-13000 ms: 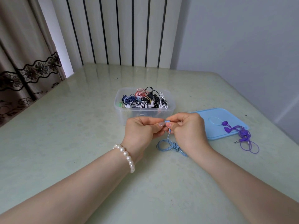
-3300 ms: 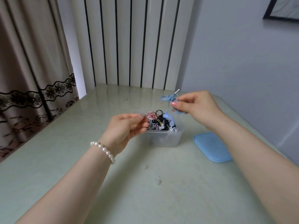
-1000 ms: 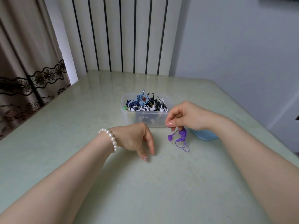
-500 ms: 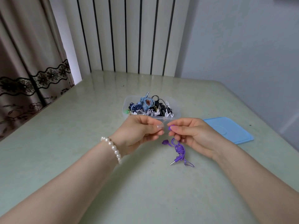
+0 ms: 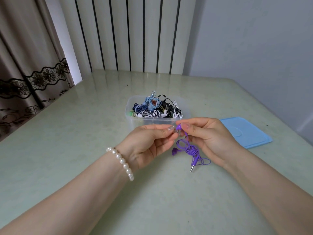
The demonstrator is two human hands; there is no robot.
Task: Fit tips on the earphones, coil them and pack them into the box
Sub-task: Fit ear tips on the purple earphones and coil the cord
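Pinching one purple bud (image 5: pixel 178 127) between my right hand (image 5: pixel 205 138) and left hand (image 5: pixel 149 141), I have both sets of fingertips meeting on it just above the table (image 5: pixel 67 150). My left thumb and forefinger also seem to squeeze a small clear tip against it (too faint to be sure). Below, the purple earphones (image 5: pixel 190 150) hang in a tight wrapped bundle, second bud dangling at 9 o'clock of it, loose loop and silver plug trailing toward 5 o'clock. At 12 o'clock from my hands sits the clear box (image 5: pixel 132 119), heaped with coiled sets: blue, black, white, striped. Its blue lid (image 5: pixel 245 131) lies flat at 3 o'clock. Pearl bracelet (image 5: pixel 122 162) on my left wrist.
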